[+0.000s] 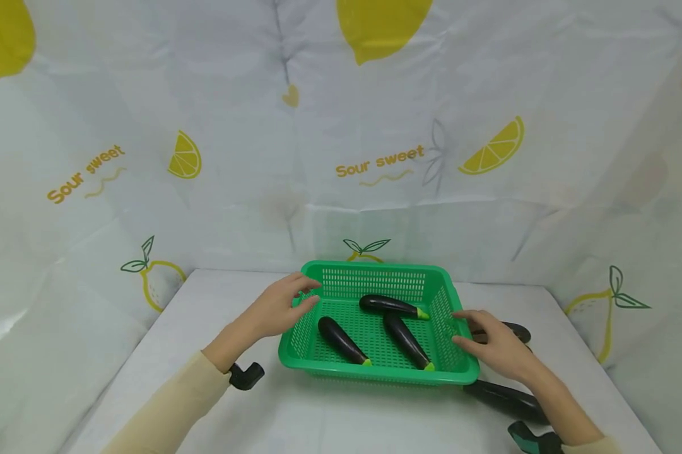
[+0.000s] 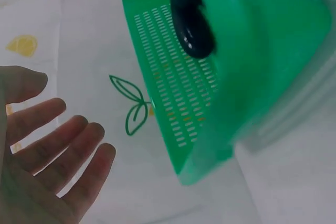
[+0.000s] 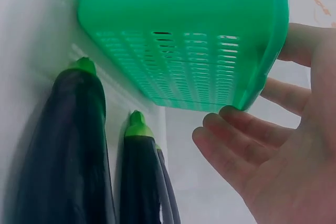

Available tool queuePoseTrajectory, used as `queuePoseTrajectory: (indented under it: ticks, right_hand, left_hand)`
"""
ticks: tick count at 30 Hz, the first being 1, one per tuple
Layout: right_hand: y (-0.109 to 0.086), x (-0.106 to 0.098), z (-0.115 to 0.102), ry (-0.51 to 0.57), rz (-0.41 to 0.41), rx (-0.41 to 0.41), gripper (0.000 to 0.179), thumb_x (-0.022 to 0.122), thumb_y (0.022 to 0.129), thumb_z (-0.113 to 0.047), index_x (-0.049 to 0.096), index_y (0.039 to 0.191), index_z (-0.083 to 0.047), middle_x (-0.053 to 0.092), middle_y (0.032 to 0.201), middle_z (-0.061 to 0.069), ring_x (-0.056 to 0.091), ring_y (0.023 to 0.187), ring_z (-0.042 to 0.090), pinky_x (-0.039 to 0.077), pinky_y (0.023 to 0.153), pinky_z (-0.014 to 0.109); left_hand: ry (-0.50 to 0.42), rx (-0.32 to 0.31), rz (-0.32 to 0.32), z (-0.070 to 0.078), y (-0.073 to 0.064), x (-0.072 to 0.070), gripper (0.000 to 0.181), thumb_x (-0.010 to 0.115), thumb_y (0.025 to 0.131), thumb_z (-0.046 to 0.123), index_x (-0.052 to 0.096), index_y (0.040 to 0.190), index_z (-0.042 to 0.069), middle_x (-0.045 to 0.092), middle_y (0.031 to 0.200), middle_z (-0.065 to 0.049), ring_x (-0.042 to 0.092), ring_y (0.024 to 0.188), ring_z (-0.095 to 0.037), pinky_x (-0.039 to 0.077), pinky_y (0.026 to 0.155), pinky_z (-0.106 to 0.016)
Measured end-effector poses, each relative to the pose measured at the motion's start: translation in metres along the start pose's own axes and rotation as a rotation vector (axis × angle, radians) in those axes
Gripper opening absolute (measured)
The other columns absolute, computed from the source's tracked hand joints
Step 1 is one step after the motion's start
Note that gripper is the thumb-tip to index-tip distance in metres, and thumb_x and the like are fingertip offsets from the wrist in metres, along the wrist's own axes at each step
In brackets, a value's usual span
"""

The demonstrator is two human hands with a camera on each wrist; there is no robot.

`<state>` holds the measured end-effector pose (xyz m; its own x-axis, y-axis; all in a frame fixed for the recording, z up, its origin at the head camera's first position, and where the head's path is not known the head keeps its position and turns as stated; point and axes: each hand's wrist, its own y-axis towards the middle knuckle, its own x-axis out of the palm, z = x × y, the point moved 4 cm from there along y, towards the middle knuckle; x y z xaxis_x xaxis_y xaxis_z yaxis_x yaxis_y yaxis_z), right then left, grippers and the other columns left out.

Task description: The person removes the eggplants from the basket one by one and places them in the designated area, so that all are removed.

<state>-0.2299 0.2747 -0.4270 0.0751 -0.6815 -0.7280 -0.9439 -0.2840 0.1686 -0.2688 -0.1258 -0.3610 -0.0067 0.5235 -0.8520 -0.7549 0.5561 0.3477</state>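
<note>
Positioning of the rectangular green plastic basket (image 1: 375, 373) on the white surface (image 1: 295, 416), w/ 3 long glossy black green-capped eggplants (image 1: 342, 341) inside, is prob. in hand. L grip (image 1: 277, 308) & R grip (image 1: 498, 343) are held unclosed at opp. sides, R contact unclear; next, basket prob. must be grasped.

basket (image 1: 380, 377): green | eggplants (image 1: 341, 341): near-black, green caps (image 3: 137, 124) | backdrop (image 1: 233, 208): white, yellow lemon print (image 1: 383, 25) | sleeve (image 1: 170, 403): beige

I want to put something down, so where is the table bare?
The table is bare in front of the basket, between left sleeve and loose eggplants, and between left hand and back cloth. It is crowded right of the basket, around the right hand.
</note>
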Motion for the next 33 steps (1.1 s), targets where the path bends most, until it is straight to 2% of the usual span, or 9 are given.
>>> queuePoseTrajectory:
  ticks: [6, 11, 15, 19, 26, 29, 33]
  right_hand:
    - [-0.003, 0.001, 0.003, -0.002, 0.015, 0.022, 0.055, 0.069, 0.099, -0.03, 0.052, 0.142, 0.0, 0.06, 0.129, 0.018, 0.066, 0.107, 0.028, 0.056, 0.085, 0.031]
    - [-0.005, 0.001, 0.003, 0.008, 0.024, 0.028, 0.057, 0.068, 0.1, -0.031, 0.051, 0.143, 0.001, 0.057, 0.132, 0.023, 0.065, 0.11, 0.033, 0.057, 0.087, 0.038]
    - [-0.007, 0.0, 0.004, 0.012, 0.038, 0.037, 0.057, 0.069, 0.099, -0.031, 0.051, 0.143, 0.001, 0.057, 0.133, 0.024, 0.065, 0.111, 0.035, 0.057, 0.087, 0.038]
    - [-0.008, 0.001, 0.006, 0.005, 0.051, 0.05, 0.057, 0.068, 0.099, -0.033, 0.051, 0.143, 0.0, 0.056, 0.134, 0.024, 0.064, 0.113, 0.036, 0.056, 0.088, 0.036]
    - [-0.009, 0.002, 0.008, 0.022, 0.051, 0.053, 0.057, 0.068, 0.099, -0.034, 0.052, 0.143, 0.0, 0.054, 0.137, 0.025, 0.062, 0.117, 0.04, 0.055, 0.089, 0.035]
    - [-0.009, 0.003, 0.007, 0.032, 0.042, 0.058, 0.057, 0.068, 0.099, -0.034, 0.052, 0.143, -0.001, 0.054, 0.137, 0.024, 0.063, 0.117, 0.039, 0.055, 0.09, 0.035]
    - [-0.007, 0.004, 0.005, 0.044, 0.035, 0.053, 0.057, 0.069, 0.099, -0.033, 0.052, 0.142, 0.0, 0.055, 0.136, 0.024, 0.063, 0.116, 0.038, 0.056, 0.09, 0.04]
  left_hand:
    - [0.025, 0.06, -0.138, 0.021, 0.031, 0.007, 0.035, 0.058, 0.105, 0.027, 0.063, 0.133, 0.007, 0.062, 0.126, -0.007, 0.063, 0.111, -0.027, 0.053, 0.092, -0.042]
    - [0.064, 0.073, -0.252, 0.037, 0.057, 0.022, 0.038, 0.057, 0.106, 0.033, 0.061, 0.137, 0.013, 0.06, 0.13, -0.005, 0.06, 0.117, -0.024, 0.051, 0.097, -0.039]
    - [0.071, 0.072, -0.321, 0.049, 0.073, 0.035, 0.04, 0.057, 0.106, 0.035, 0.058, 0.141, 0.015, 0.058, 0.136, -0.007, 0.059, 0.121, -0.025, 0.049, 0.099, -0.041]
    - [0.093, 0.06, -0.392, 0.056, 0.084, 0.051, 0.044, 0.055, 0.106, 0.037, 0.055, 0.145, 0.018, 0.055, 0.141, -0.009, 0.057, 0.123, -0.025, 0.049, 0.1, -0.042]
    - [0.146, 0.044, -0.483, 0.058, 0.102, 0.08, 0.046, 0.054, 0.105, 0.041, 0.053, 0.147, 0.023, 0.049, 0.149, -0.006, 0.052, 0.132, -0.023, 0.046, 0.105, -0.041]
    - [0.182, 0.051, -0.513, 0.061, 0.108, 0.091, 0.045, 0.054, 0.105, 0.041, 0.054, 0.147, 0.023, 0.048, 0.15, -0.005, 0.05, 0.134, -0.023, 0.045, 0.106, -0.041]
    - [0.257, 0.09, -0.551, 0.066, 0.112, 0.105, 0.045, 0.055, 0.104, 0.04, 0.054, 0.146, 0.022, 0.052, 0.143, -0.004, 0.054, 0.126, -0.021, 0.048, 0.101, -0.039]
